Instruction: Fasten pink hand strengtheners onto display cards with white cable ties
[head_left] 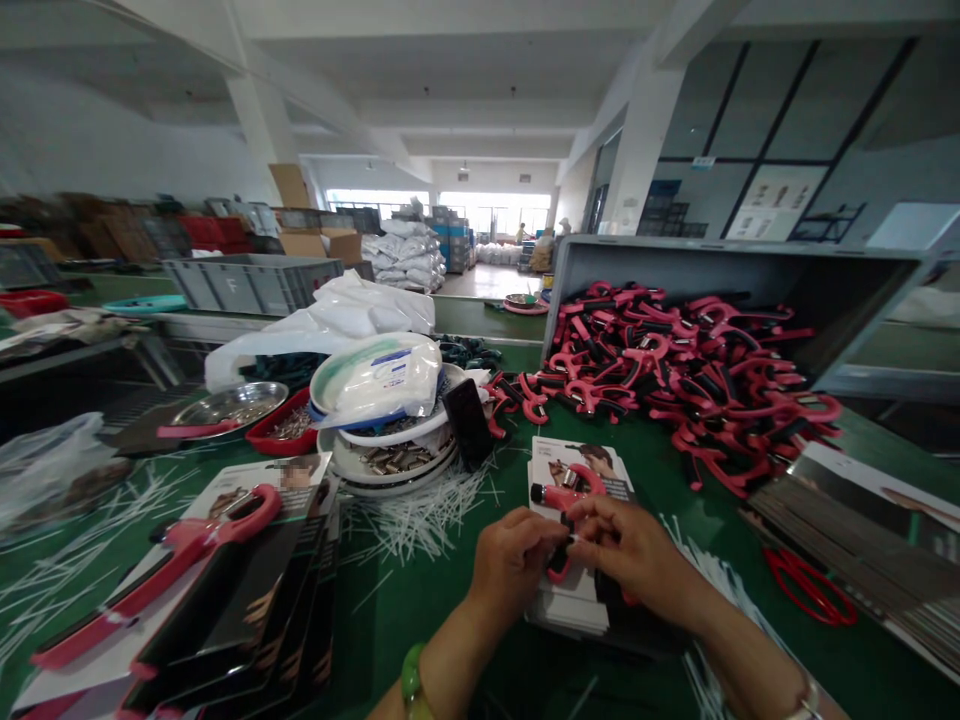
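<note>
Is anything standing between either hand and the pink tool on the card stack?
Nothing visible: the left hand and right hand are right at the pink tool, over the card stack. They hide part of the tool.

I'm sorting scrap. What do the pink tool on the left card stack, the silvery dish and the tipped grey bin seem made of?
Pink tool: probably satin plastic, by its even colour and soft sheen.
Silvery dish: likely polished metal, by its bright reflections.
Tipped grey bin: probably matte plastic, by its dull walls.
</note>
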